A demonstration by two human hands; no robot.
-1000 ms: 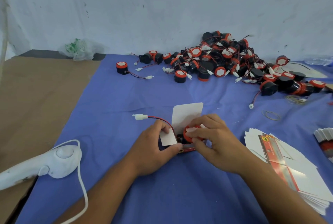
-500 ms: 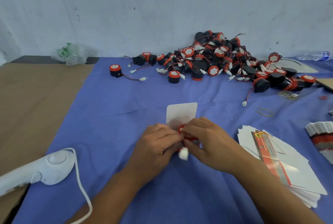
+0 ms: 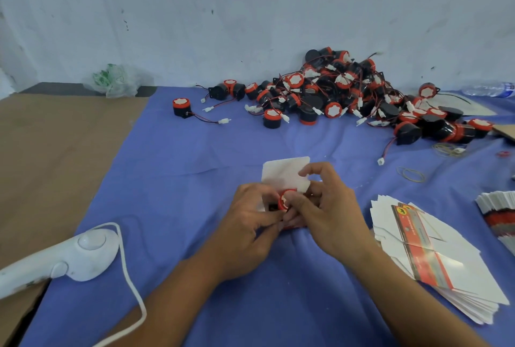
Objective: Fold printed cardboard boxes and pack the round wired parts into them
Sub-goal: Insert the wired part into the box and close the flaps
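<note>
A small cardboard box (image 3: pixel 281 172) lies on the blue cloth with its white flap pointing away from me. A round black part with a red rim (image 3: pixel 285 201) sits at its mouth. My left hand (image 3: pixel 250 224) grips the box and the part from the left. My right hand (image 3: pixel 326 212) pinches the part's red rim and a white side flap from the right. The part's wire is hidden under my fingers. A large heap of round wired parts (image 3: pixel 342 95) lies at the back by the wall. A fanned stack of flat printed boxes (image 3: pixel 434 257) lies to the right.
A white handheld device with a cord (image 3: pixel 61 260) lies at the left, on the edge of the brown table (image 3: pixel 50 165). A second stack of flat boxes (image 3: pixel 498 212) sits at the far right. Rubber bands (image 3: pixel 411 173), a plastic bag (image 3: pixel 117 80) and a bottle (image 3: pixel 490 89) lie further back.
The wire and white connector that lay stretched to the left have been tucked in under my hands. My right index finger has lifted onto the flap.
</note>
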